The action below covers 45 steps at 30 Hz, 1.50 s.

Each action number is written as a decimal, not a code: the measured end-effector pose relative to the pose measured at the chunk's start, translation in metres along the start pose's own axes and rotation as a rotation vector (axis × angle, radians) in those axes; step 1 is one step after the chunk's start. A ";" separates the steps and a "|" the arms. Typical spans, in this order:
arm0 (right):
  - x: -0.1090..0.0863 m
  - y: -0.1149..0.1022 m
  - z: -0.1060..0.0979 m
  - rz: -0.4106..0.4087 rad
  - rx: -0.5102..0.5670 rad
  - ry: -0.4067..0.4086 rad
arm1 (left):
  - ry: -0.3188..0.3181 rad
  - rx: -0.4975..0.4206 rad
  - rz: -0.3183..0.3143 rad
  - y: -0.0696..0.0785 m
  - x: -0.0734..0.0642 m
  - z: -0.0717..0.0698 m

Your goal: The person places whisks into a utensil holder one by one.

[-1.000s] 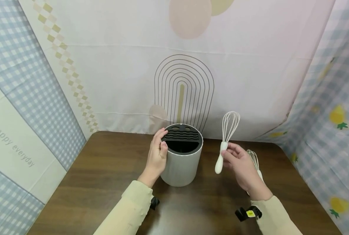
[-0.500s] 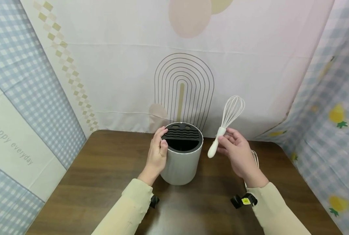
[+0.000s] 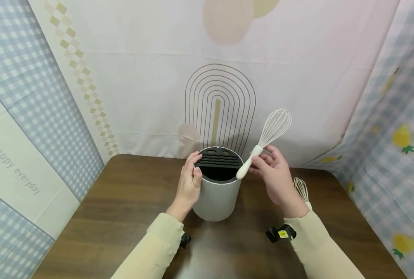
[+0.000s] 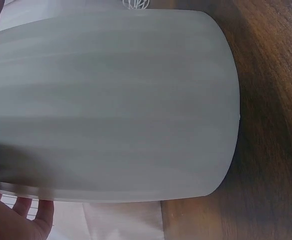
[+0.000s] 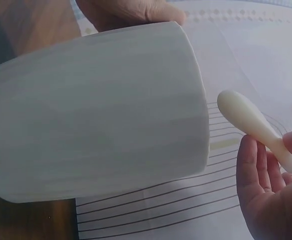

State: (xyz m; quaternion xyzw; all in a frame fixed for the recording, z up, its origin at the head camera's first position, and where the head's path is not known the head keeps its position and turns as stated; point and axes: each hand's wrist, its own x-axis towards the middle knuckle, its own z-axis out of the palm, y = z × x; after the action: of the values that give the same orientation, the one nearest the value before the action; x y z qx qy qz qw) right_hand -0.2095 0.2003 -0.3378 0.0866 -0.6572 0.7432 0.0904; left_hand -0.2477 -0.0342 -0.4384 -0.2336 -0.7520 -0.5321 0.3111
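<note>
A white cylindrical utensil holder [image 3: 214, 201] with a black slotted top insert [image 3: 218, 159] stands upright on the table. My left hand [image 3: 187, 184] grips its upper left side, thumb and fingertips at the rim. To the right of the rim, my right hand [image 3: 276, 176] pinches a cream whisk [image 3: 257, 150] by its handle, wires up and leaning right. The butt of the handle overlaps the holder's right rim in the head view. In the right wrist view the whisk handle [image 5: 248, 120] shows beyond the holder's rim, between thumb and fingers.
A second whisk [image 3: 301, 190] lies on the brown wooden table [image 3: 137, 193] at the right, partly hidden behind the right wrist. Behind the table hangs a pale patterned cloth [image 3: 140, 97], with checked cloths at both sides.
My right hand has lifted the whisk and brought it left to the holder's rim, tilting it further. The left hand stays on the holder.
</note>
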 end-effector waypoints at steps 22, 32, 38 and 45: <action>0.008 0.017 0.046 -0.099 -0.078 0.012 | -0.023 -0.003 -0.026 0.001 -0.002 0.000; 0.005 0.025 0.046 -0.157 -0.256 0.005 | -0.031 -0.009 -0.038 0.002 -0.003 0.000; 0.005 0.025 0.047 -0.153 -0.271 -0.009 | -0.036 -0.005 -0.043 0.003 -0.002 0.000; 0.002 0.026 0.050 -0.148 -0.326 -0.041 | -0.033 -0.002 -0.035 0.002 -0.003 0.000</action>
State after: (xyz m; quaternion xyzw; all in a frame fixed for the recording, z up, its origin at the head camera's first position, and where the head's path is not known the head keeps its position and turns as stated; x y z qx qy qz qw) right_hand -0.2175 0.1479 -0.3563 0.1340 -0.7624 0.6164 0.1442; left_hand -0.2445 -0.0340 -0.4391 -0.2295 -0.7603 -0.5345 0.2892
